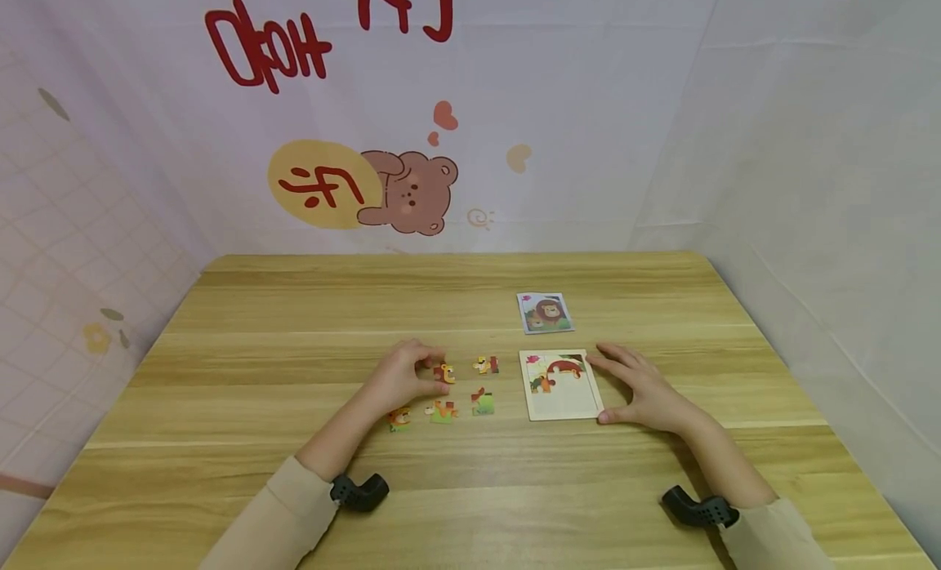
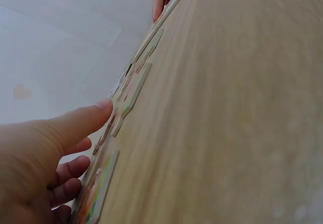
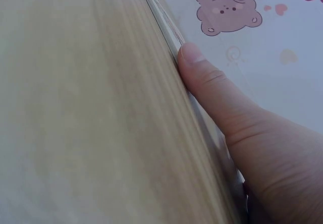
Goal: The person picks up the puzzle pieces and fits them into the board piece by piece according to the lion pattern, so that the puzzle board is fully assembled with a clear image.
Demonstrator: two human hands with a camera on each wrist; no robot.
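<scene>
My left hand (image 1: 403, 376) has its thumb and forefinger at opposite edges of a jigsaw piece (image 1: 445, 374) with a yellow and dark red print, pinching it at the tabletop. Around it lie several loose pieces: a lion-face one (image 1: 399, 419), an orange and green one (image 1: 443, 411), a green one (image 1: 482, 402) and a yellow one (image 1: 486, 365). My right hand (image 1: 647, 393), fingers spread, touches the right edge of the puzzle tray (image 1: 562, 418). Joined pieces (image 1: 564, 366) fill the tray's upper part. In the right wrist view the thumb (image 3: 217, 88) lies against the tray's edge.
A lion picture card (image 1: 545, 313) lies behind the tray on the wooden table (image 1: 470, 488). White printed cloth (image 1: 573, 129) hangs at the table's back and sides. Each wrist wears a black camera mount, the left one (image 1: 360, 492) near the table's front.
</scene>
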